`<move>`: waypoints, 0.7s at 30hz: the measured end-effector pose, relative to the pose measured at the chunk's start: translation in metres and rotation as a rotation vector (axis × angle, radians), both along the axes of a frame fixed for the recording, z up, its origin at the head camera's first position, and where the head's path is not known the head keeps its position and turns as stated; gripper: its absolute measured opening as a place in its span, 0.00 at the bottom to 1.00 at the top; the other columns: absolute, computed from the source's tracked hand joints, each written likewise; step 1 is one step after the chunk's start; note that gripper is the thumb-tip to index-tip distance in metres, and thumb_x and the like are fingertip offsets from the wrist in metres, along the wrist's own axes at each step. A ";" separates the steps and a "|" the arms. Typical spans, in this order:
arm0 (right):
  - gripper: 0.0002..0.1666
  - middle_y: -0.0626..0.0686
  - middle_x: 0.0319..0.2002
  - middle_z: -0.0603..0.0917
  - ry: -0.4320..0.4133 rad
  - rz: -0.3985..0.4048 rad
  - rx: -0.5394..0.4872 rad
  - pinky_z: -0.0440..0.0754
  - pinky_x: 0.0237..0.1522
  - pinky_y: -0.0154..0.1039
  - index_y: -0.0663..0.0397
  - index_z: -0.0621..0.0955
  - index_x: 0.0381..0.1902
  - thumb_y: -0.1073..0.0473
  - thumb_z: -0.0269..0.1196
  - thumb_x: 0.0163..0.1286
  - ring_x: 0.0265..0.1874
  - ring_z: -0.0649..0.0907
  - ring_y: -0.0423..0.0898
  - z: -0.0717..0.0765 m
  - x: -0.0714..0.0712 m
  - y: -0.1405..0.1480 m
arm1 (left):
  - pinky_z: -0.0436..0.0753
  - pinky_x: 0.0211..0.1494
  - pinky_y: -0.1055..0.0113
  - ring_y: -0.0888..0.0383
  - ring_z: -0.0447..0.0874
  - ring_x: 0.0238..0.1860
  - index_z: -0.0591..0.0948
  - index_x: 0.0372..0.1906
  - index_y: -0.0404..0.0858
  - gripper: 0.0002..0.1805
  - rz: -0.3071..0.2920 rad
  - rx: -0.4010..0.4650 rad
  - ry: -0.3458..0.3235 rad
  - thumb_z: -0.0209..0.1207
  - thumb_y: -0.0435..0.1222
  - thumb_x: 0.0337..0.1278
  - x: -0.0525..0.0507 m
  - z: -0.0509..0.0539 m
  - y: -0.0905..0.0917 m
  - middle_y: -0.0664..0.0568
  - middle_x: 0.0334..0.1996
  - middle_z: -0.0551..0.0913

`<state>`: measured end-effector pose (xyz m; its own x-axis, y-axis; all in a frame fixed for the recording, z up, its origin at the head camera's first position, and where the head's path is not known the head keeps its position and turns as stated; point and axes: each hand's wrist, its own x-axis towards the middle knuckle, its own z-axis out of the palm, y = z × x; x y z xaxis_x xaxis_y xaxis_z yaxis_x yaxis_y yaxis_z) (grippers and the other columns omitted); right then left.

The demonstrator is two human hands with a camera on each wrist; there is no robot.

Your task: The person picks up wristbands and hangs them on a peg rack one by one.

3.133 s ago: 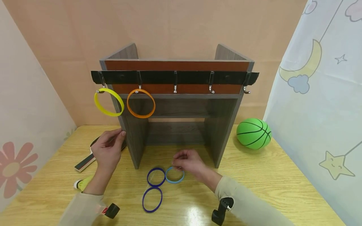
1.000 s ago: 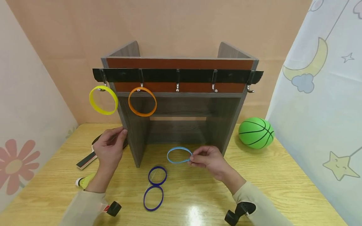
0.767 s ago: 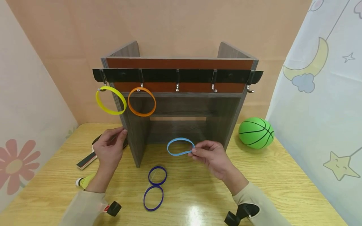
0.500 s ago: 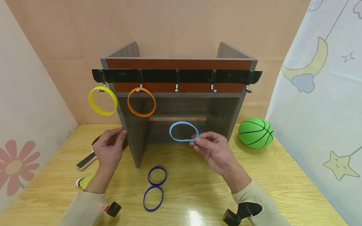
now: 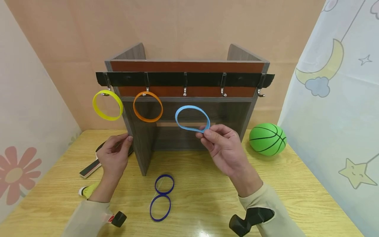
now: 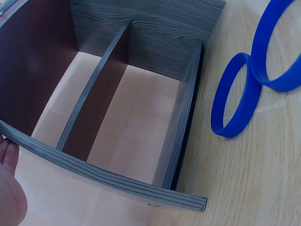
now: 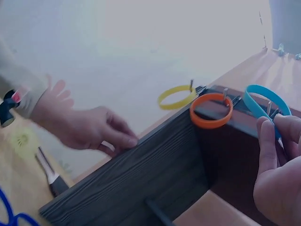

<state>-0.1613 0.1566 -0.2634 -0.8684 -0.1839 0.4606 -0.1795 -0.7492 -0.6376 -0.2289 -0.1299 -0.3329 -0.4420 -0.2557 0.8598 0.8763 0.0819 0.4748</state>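
Observation:
My right hand point(image 5: 226, 149) pinches a light blue silicone wristband point(image 5: 189, 107) between thumb and fingers, raised in front of the grey wooden shelf point(image 5: 140, 148). The band stands just below the middle hook point(image 5: 185, 91) on the black strip point(image 5: 204, 79), apart from it in the head view. With my left hand point(image 5: 113, 154) I hold the front edge of the shelf's left side panel. A yellow wristband point(image 5: 108, 118) hangs from the leftmost hook, and an orange wristband point(image 5: 148, 120) from the one beside it. Two dark blue wristbands point(image 6: 230, 129) lie touching on the table.
A green ball point(image 5: 267, 139) sits right of the shelf. Left of it lie a table tennis bat point(image 5: 90, 168), partly behind my left hand, and a yellow shuttlecock point(image 5: 88, 190). Two more hooks point(image 5: 223, 92) project on the right. Patterned cloth walls stand at both sides.
My right hand has picked up the light blue wristband from the table and raised it toward the hooks. The yellow wristband has swung on its hook. My left hand stays at the panel.

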 end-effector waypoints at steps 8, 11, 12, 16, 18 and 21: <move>0.04 0.59 0.37 0.83 -0.084 -0.072 -0.011 0.81 0.41 0.33 0.62 0.84 0.31 0.73 0.65 0.60 0.35 0.86 0.50 0.023 -0.005 -0.011 | 0.81 0.37 0.74 0.62 0.83 0.31 0.80 0.31 0.16 0.05 0.001 0.013 0.002 0.62 0.16 0.46 -0.013 -0.013 -0.006 0.38 0.27 0.83; 0.06 0.59 0.37 0.83 -0.108 -0.086 -0.009 0.81 0.41 0.34 0.62 0.84 0.30 0.74 0.62 0.62 0.35 0.86 0.49 0.024 -0.007 -0.014 | 0.81 0.37 0.74 0.61 0.83 0.31 0.80 0.31 0.16 0.05 0.000 0.015 -0.004 0.61 0.14 0.44 -0.016 -0.016 -0.007 0.40 0.27 0.83; 0.07 0.59 0.36 0.83 -0.115 -0.091 -0.010 0.81 0.41 0.34 0.62 0.84 0.30 0.75 0.61 0.63 0.35 0.86 0.49 0.024 -0.008 -0.015 | 0.81 0.37 0.74 0.61 0.83 0.31 0.81 0.31 0.16 0.06 0.001 0.015 -0.006 0.61 0.14 0.44 -0.016 -0.017 -0.007 0.41 0.27 0.84; 0.09 0.58 0.36 0.83 -0.124 -0.102 -0.010 0.81 0.42 0.34 0.61 0.84 0.30 0.75 0.59 0.64 0.35 0.86 0.49 0.022 -0.012 -0.017 | 0.81 0.37 0.74 0.61 0.83 0.31 0.81 0.31 0.16 0.07 0.004 0.013 -0.013 0.61 0.12 0.42 -0.015 -0.017 -0.007 0.44 0.28 0.84; 0.08 0.58 0.36 0.84 -0.120 -0.104 -0.008 0.81 0.42 0.34 0.61 0.84 0.30 0.75 0.60 0.64 0.35 0.86 0.49 0.021 -0.013 -0.017 | 0.81 0.37 0.75 0.61 0.83 0.31 0.81 0.31 0.16 0.06 0.000 0.017 -0.012 0.60 0.12 0.42 -0.015 -0.016 -0.007 0.43 0.28 0.84; 0.06 0.58 0.36 0.84 -0.117 -0.099 -0.013 0.81 0.42 0.34 0.61 0.84 0.30 0.74 0.62 0.63 0.36 0.86 0.49 0.019 -0.015 -0.017 | 0.81 0.37 0.75 0.62 0.83 0.31 0.80 0.31 0.15 0.06 -0.012 0.022 -0.007 0.59 0.12 0.43 -0.015 -0.016 -0.007 0.43 0.27 0.84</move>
